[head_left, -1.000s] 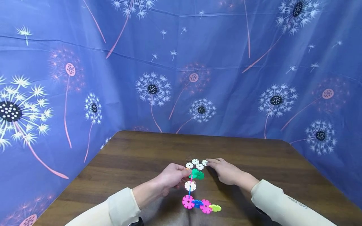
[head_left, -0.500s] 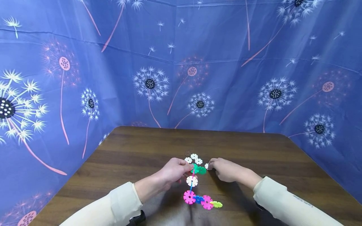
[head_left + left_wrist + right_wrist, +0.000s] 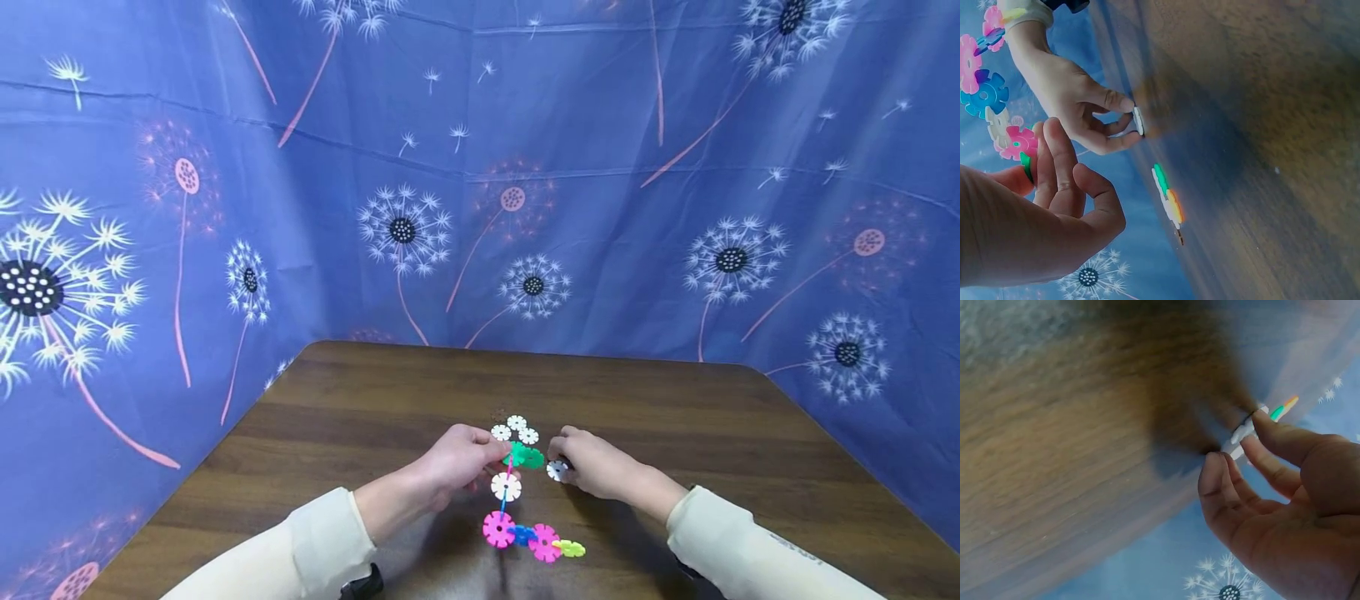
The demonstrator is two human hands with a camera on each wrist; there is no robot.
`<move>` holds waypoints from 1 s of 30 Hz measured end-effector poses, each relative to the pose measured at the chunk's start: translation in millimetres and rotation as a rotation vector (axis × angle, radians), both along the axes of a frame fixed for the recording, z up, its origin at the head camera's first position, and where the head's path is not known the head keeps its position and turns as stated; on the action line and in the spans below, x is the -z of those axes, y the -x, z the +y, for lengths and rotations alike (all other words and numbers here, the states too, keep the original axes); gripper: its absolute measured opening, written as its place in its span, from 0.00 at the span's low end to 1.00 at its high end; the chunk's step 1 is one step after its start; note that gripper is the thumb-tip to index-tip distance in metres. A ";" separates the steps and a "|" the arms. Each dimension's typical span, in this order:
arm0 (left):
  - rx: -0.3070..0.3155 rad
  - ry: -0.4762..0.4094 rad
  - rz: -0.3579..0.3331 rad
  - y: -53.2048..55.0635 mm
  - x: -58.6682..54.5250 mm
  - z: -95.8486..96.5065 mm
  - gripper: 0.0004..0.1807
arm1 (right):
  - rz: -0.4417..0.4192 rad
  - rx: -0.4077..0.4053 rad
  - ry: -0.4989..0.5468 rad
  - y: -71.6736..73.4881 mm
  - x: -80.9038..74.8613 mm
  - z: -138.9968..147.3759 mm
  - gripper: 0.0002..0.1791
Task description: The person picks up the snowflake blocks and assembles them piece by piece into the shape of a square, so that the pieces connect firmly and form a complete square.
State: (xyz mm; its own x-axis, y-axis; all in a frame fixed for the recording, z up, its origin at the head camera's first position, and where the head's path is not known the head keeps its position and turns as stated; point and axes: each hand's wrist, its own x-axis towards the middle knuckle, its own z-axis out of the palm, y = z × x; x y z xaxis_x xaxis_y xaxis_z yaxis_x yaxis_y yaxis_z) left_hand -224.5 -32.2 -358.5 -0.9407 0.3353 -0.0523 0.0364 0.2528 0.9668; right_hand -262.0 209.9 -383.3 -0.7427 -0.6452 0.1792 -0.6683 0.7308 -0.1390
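Observation:
My left hand pinches a green notched plastic disc at the upper end of a chain of interlocking discs. Below it the chain runs through a pink disc seen edge-on, a white disc, a blue one seen edge-on, a pink disc, another blue disc, a second pink disc and a yellow-green disc. My right hand is at the table, thumb and fingers pinching a loose white disc. In the left wrist view, this white disc stands nearly edge-on between the fingertips.
Loose white discs lie beyond my left hand, with a faint brown disc behind them. In the left wrist view, green and orange discs also lie on the wooden table. A blue dandelion-patterned curtain surrounds the table.
My right hand has drawn one white disc away from the loose group, toward me and slightly right, and its fingers have curled in on it. The left hand keeps holding the chain nearly in place.

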 end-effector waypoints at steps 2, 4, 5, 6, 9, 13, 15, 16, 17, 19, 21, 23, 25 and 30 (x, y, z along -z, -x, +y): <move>-0.003 -0.001 0.004 1.0 -1.0 -1.1 0.14 | -0.009 0.009 0.031 1.0 -1.3 -1.7 0.14; -0.005 -0.005 0.006 1.5 -1.9 -1.9 0.14 | -0.056 0.008 0.097 3.5 -3.5 -2.4 0.15; -0.004 -0.005 0.004 1.7 -2.1 -2.3 0.14 | -0.105 0.005 0.146 4.4 -5.0 -2.5 0.16; -0.005 -0.007 0.001 1.7 -2.2 -2.7 0.14 | -0.160 0.003 0.198 5.3 -6.5 -2.4 0.15; -0.007 -0.008 -0.007 2.4 -1.4 -3.6 0.13 | -0.409 -0.005 0.426 4.6 -11.3 -1.9 0.09; -0.018 -0.013 -0.009 4.2 -1.4 -5.1 0.14 | -0.707 0.013 0.701 -2.8 -18.1 -1.5 0.06; -0.025 -0.019 -0.011 5.0 -1.8 -6.3 0.14 | -0.795 0.029 0.776 -6.6 -20.9 -1.8 0.09; -0.026 -0.021 -0.010 5.4 -2.1 -6.2 0.14 | -0.827 0.041 0.803 -8.5 -22.0 -1.4 0.10; -0.027 -0.022 -0.011 5.6 -2.3 -6.2 0.14 | -0.855 0.052 0.826 -10.1 -22.8 -1.2 0.11; -0.028 -0.024 -0.015 6.0 -2.2 -6.0 0.14 | -0.890 0.068 0.857 -12.8 -23.9 -0.7 0.12; -0.026 -0.025 -0.018 6.2 -1.6 -5.7 0.15 | -0.910 0.077 0.876 -14.8 -24.4 -0.2 0.12; -0.025 -0.026 -0.018 6.5 -1.1 -5.1 0.14 | -0.918 0.080 0.888 -16.5 -24.4 0.2 0.12; -0.027 -0.029 -0.016 6.8 -0.9 -4.4 0.14 | -0.916 0.076 0.896 -17.7 -24.2 -0.2 0.12; -0.036 -0.031 -0.017 6.6 -0.6 -3.5 0.14 | -0.905 0.089 0.923 -19.5 -25.0 -2.9 0.12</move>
